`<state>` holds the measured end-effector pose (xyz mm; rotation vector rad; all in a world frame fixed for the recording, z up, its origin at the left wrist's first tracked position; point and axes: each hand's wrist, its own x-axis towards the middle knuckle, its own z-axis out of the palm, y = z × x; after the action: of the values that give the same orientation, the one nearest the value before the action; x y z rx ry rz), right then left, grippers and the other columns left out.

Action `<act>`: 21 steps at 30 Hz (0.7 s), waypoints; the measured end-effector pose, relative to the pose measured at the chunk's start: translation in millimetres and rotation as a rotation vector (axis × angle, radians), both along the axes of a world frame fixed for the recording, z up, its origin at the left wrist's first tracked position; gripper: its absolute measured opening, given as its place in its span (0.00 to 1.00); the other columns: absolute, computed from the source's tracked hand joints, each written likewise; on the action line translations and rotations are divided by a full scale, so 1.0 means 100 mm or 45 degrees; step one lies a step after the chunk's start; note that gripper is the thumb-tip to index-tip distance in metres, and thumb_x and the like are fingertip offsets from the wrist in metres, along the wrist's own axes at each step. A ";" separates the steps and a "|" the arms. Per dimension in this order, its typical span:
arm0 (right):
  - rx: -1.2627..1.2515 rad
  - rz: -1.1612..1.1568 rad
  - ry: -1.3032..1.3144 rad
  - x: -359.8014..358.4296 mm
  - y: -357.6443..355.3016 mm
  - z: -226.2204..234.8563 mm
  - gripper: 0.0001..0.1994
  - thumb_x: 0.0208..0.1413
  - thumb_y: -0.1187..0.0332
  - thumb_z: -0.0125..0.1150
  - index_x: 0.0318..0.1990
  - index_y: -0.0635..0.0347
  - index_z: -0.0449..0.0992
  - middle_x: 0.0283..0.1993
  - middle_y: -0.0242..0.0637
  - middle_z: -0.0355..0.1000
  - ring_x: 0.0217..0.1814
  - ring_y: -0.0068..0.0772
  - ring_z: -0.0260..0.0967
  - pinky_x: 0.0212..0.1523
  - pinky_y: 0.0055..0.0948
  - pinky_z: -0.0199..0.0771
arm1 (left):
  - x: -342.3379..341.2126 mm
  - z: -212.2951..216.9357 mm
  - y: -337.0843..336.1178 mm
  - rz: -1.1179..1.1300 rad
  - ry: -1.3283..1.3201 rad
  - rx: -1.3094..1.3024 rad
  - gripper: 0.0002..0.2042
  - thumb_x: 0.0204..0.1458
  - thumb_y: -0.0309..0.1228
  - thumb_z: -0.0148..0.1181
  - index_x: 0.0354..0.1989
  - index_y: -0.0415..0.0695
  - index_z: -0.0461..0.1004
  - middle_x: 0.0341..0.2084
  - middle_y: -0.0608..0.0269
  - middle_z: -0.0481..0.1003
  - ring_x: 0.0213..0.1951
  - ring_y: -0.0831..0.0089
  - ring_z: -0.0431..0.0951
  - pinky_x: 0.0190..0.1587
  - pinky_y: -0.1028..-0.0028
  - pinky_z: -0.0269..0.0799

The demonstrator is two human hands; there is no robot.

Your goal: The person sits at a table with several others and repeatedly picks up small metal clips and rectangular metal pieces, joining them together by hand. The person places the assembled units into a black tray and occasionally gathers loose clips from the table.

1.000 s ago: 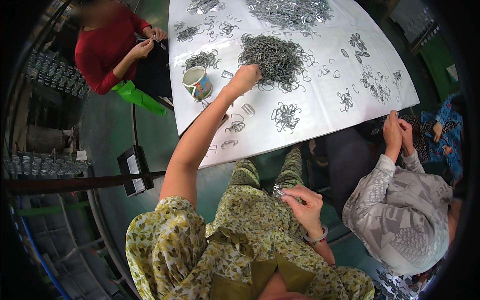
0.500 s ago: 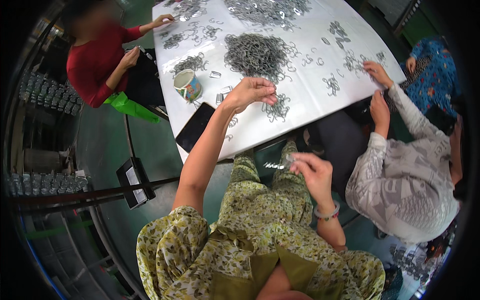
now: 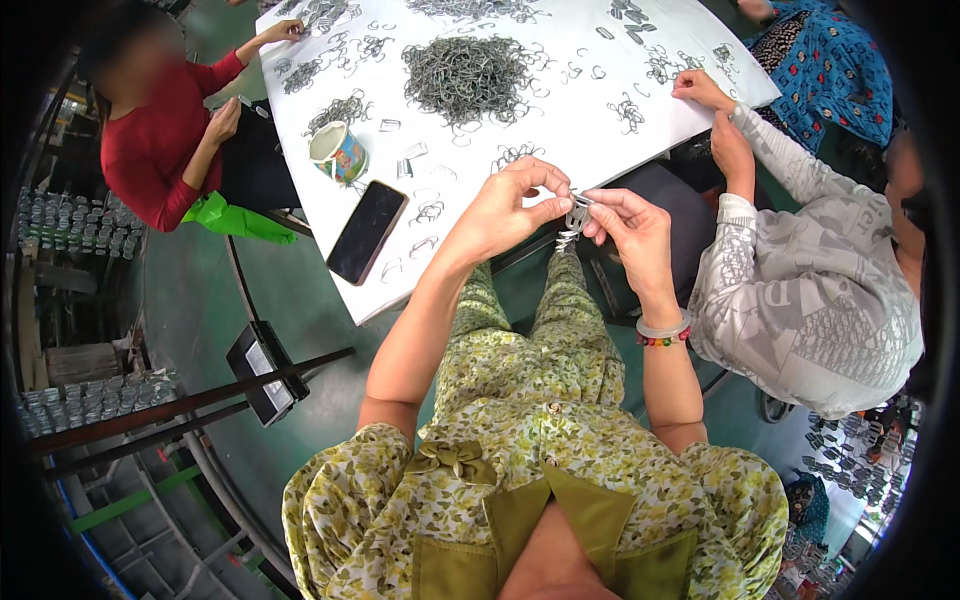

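My left hand (image 3: 512,203) and my right hand (image 3: 625,222) meet at the near edge of a white table (image 3: 560,120), above my lap. Both pinch a small chain of linked metal clips (image 3: 573,222) that hangs down between the fingertips. A big heap of loose grey metal clips (image 3: 470,75) lies in the middle of the table, with smaller bunches scattered around it. A bead bracelet sits on my right wrist.
A black phone (image 3: 367,231) and a patterned cup (image 3: 337,152) lie on the table's left part. A person in red (image 3: 160,140) sits at the left, a person in grey (image 3: 800,290) at the right, another in blue beyond. Racks of small parts line the left floor.
My left hand has drawn back from the clip heap to the table's near edge. My right hand has risen from my lap to meet it, and both now hold the clip chain.
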<state>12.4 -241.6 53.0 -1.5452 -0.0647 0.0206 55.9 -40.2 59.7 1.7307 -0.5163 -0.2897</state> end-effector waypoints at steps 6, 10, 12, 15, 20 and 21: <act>-0.382 -0.112 -0.124 -0.03 0.10 -0.01 0.07 0.56 0.79 0.60 0.41 0.69 0.80 0.29 0.34 0.77 0.31 0.18 0.72 0.31 0.18 0.72 | -0.08 -0.13 -0.13 0.170 0.012 -0.048 0.07 0.56 0.30 0.62 0.38 0.40 0.76 0.44 0.58 0.77 0.48 0.69 0.76 0.51 0.68 0.70; -0.308 -0.006 -0.202 -0.04 -0.04 -0.03 0.07 0.55 0.81 0.59 0.40 0.70 0.80 0.35 0.39 0.78 0.32 0.22 0.73 0.32 0.19 0.74 | -0.28 -0.13 -0.15 0.023 0.089 -0.354 0.06 0.59 0.28 0.57 0.38 0.39 0.72 0.45 0.58 0.77 0.47 0.71 0.76 0.51 0.69 0.71; -0.224 -0.043 -0.195 0.02 -0.16 0.01 0.08 0.56 0.82 0.57 0.40 0.70 0.81 0.37 0.41 0.78 0.33 0.23 0.73 0.30 0.18 0.71 | -0.33 -0.10 -0.11 0.047 -0.088 -0.305 0.06 0.60 0.29 0.56 0.39 0.39 0.71 0.45 0.58 0.77 0.45 0.72 0.76 0.50 0.69 0.71; -0.236 -0.106 -0.154 0.40 -0.14 0.02 0.09 0.59 0.79 0.54 0.42 0.70 0.80 0.34 0.40 0.79 0.30 0.19 0.71 0.29 0.17 0.68 | -0.38 -0.03 0.07 0.017 0.032 -0.240 0.05 0.59 0.26 0.56 0.39 0.39 0.72 0.44 0.57 0.77 0.47 0.66 0.77 0.49 0.67 0.71; -0.404 0.485 -0.059 1.24 0.71 -0.41 0.11 0.60 0.71 0.57 0.45 0.69 0.79 0.33 0.41 0.80 0.34 0.23 0.76 0.36 0.22 0.74 | -0.54 -0.17 0.24 0.073 -0.183 -0.280 0.04 0.56 0.23 0.58 0.38 0.38 0.72 0.43 0.55 0.77 0.47 0.60 0.76 0.49 0.65 0.71; -0.503 0.561 -0.113 1.40 0.91 -0.54 0.12 0.61 0.70 0.57 0.46 0.69 0.79 0.34 0.42 0.79 0.34 0.27 0.76 0.37 0.26 0.74 | -0.56 -0.18 0.27 0.074 -0.180 -0.273 0.04 0.56 0.23 0.58 0.38 0.38 0.72 0.43 0.55 0.77 0.47 0.59 0.76 0.49 0.64 0.71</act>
<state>152.4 -151.1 -0.7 -1.8983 -0.4952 0.3307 -0.4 -13.5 42.0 1.5609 -0.5771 -0.0672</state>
